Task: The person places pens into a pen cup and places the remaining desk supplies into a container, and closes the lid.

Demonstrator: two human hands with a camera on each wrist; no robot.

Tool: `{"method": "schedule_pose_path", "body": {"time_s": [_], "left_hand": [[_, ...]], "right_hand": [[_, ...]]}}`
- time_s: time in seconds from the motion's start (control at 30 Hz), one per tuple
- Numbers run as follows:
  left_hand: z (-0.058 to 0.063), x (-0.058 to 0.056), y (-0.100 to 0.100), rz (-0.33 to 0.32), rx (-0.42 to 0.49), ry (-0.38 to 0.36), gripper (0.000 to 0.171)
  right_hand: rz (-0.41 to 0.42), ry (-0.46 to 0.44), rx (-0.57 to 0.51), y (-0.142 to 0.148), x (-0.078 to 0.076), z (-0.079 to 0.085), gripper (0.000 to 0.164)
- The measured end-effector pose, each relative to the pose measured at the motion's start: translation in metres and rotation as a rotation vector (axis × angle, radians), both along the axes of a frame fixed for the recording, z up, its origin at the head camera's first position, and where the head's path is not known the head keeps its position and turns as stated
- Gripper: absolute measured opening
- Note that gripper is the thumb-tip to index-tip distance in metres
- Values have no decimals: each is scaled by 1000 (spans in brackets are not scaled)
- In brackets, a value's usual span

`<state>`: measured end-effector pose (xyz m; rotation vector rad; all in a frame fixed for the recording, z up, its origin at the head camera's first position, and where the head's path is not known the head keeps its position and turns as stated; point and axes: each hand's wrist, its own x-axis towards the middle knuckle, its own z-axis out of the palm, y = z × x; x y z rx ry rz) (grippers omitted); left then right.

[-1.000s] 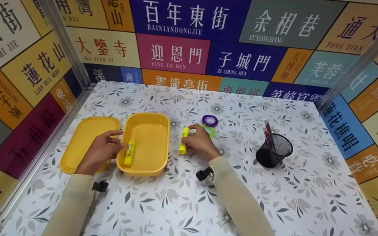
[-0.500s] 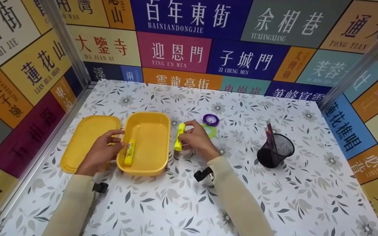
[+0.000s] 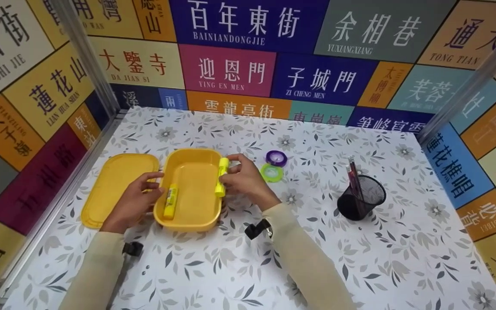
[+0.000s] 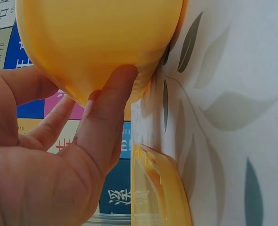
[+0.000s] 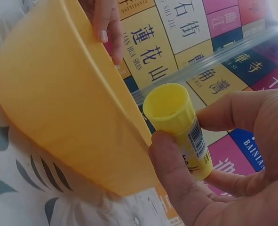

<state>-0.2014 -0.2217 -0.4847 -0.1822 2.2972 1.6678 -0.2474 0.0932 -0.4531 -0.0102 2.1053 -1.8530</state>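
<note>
Right hand [image 3: 246, 181] has just come left with a yellow tube, glue stick by the look [image 3: 221, 177], from open table [image 3: 230, 267] to the box's edge nearest that hand. Tube pinched between thumb and fingers, hollow end showing; contact with the rim can't be told. Left hand [image 3: 134, 202] hasn't really moved: fingers and thumb against the near side of the yellow box [image 3: 198, 183], can't tell if they pinch it. Reads as loading partway along: one stick in, this one at the rim.

Box stands between the hands, open side up. Inside: a second glue stick [image 3: 170, 201], lying along the wall beside the left hand. Flat yellow lid [image 3: 110, 181] lies under and left of the left hand, off the box.

Just beyond the right hand: green tape roll [image 3: 271, 179], now uncovered, purple tape roll [image 3: 277, 164] right behind it. Well off to the right hand's right: black mesh cup [image 3: 351, 207] holding a few thin sticks, pencils probably [image 3: 354, 178]. Farthest from both hands: lettered wall panels [image 3: 230, 64].
</note>
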Motion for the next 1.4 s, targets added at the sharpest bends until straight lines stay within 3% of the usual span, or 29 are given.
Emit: {"method": "schedule_pose_path", "body": {"time_s": [0.27, 0.5, 0.97, 1.4], "left_hand": [[-1, 0, -1, -17, 10, 9, 54], [-2, 0, -3, -25, 10, 13, 55], [4, 2, -1, -14, -16, -15, 54], [4, 4, 3, -6, -39, -5, 54]], "right_hand": [[19, 31, -12, -11, 7, 10, 71], [56, -12, -35, -27, 10, 16, 70], [94, -25, 23, -54, 12, 6, 65], [153, -31, 268, -82, 18, 3, 64]]}}
